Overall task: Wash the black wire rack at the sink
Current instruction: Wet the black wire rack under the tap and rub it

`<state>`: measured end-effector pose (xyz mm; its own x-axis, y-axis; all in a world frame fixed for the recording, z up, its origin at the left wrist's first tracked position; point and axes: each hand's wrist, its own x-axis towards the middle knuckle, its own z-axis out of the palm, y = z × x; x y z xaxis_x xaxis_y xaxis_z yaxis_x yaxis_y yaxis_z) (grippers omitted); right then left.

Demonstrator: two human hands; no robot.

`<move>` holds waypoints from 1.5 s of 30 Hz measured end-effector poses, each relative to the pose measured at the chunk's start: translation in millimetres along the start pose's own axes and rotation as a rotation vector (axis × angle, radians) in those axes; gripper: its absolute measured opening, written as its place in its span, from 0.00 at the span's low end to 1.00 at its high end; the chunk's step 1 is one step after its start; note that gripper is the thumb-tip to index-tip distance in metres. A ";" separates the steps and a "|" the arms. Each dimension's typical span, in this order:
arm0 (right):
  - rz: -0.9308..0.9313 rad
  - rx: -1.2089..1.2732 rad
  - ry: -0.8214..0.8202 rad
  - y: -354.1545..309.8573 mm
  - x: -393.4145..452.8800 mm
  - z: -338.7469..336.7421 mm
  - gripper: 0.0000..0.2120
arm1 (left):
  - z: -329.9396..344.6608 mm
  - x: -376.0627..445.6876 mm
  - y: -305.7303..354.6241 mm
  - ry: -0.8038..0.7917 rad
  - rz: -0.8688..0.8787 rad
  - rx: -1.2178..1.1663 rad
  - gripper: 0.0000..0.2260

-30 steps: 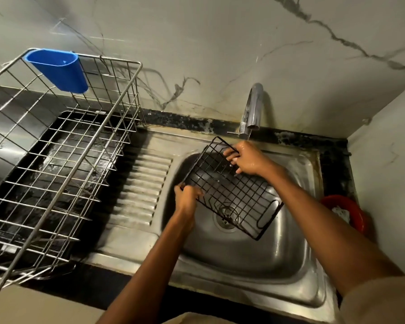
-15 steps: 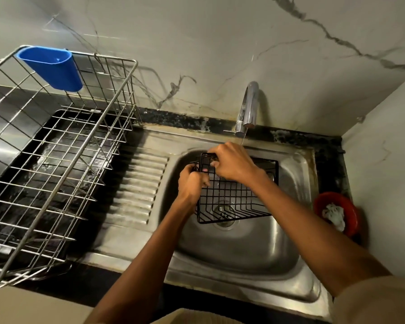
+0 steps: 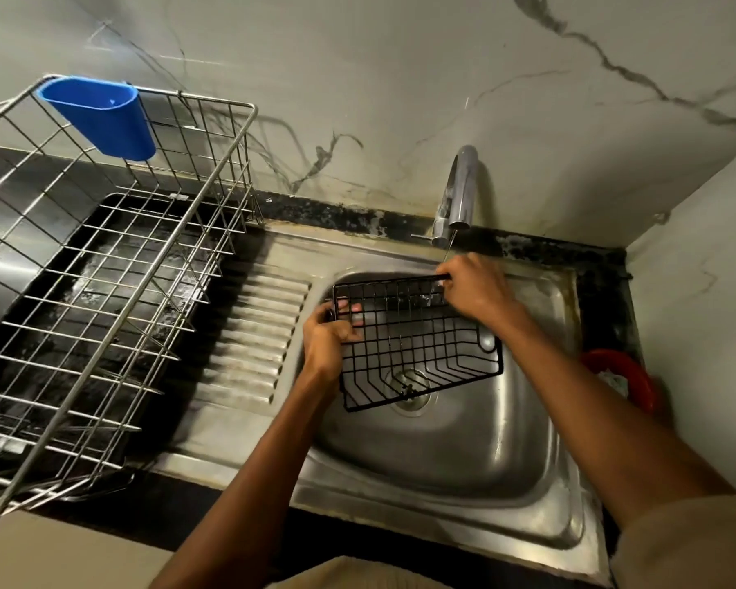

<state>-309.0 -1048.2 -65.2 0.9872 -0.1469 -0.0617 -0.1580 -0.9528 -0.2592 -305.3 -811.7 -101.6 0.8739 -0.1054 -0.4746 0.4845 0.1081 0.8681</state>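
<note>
steel sink (image 3: 442, 469) holds the black wire rack (image 3: 417, 337) tilted above the drain, under a thin trickle from the tap (image 3: 459, 193). left hand (image 3: 328, 337) clamps its left edge, right hand (image 3: 476, 291) its top rim. best to turn it slowly. the steel drying basket (image 3: 115, 265) crowds the left.

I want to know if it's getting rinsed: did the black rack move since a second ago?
Yes. The black wire rack has been turned over the drain; its top edge now lies under the tap.
</note>
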 end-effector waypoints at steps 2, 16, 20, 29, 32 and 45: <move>-0.087 -0.046 0.001 -28.1 3.8 0.0 0.15 | 14.6 -1.4 -1.5 -0.002 -0.046 -0.035 0.28; -0.036 0.106 -0.091 2.3 11.2 0.3 0.16 | 0.8 -2.5 2.4 -0.024 0.076 -0.032 0.33; -0.003 0.079 -0.043 4.4 13.9 -7.7 0.19 | -1.5 -7.0 -3.2 -0.018 0.113 -0.052 0.38; -0.212 0.127 -0.026 -46.0 16.8 -4.7 0.25 | 7.8 -18.3 6.3 0.054 0.244 0.025 0.33; -0.217 0.068 0.060 -33.1 21.7 -4.6 0.25 | -9.1 -17.8 4.5 0.059 0.246 -0.051 0.34; 0.120 0.400 -0.145 5.3 44.9 -7.7 0.18 | -34.3 -39.5 -39.6 -0.074 0.018 0.024 0.46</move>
<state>-265.3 -1061.9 -61.9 0.9528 -0.1842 -0.2412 -0.2949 -0.7491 -0.5931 -357.6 -778.0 -122.2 0.8764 -0.1769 -0.4479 0.4672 0.0868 0.8799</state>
